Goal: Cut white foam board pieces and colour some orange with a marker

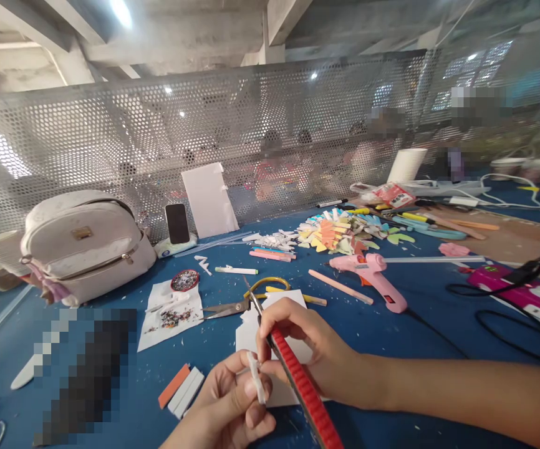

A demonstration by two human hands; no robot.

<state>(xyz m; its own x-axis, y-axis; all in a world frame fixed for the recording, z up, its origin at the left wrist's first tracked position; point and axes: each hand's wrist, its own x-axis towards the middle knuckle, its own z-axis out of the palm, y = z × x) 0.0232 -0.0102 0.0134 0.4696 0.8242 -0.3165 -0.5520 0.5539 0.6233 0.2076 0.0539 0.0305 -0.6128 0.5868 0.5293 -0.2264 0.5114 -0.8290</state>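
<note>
My left hand pinches a small white strip between thumb and fingers. My right hand is closed round a slim tool with a red ribbed handle and a thin, dark pointed end; its exact kind is unclear. The fingertips of both hands nearly meet at the strip, and the tool's point is directed away from me, above it. White paper lies on the table beneath my hands. Just beyond are scissors with yellow handles, partly hidden by my right hand. Orange and white bars lie left of my left hand.
A pink glue gun with a cord rests at right, near a magenta power strip. Cut paper pieces are heaped behind. A white backpack, phone and paper with dark bits are at left.
</note>
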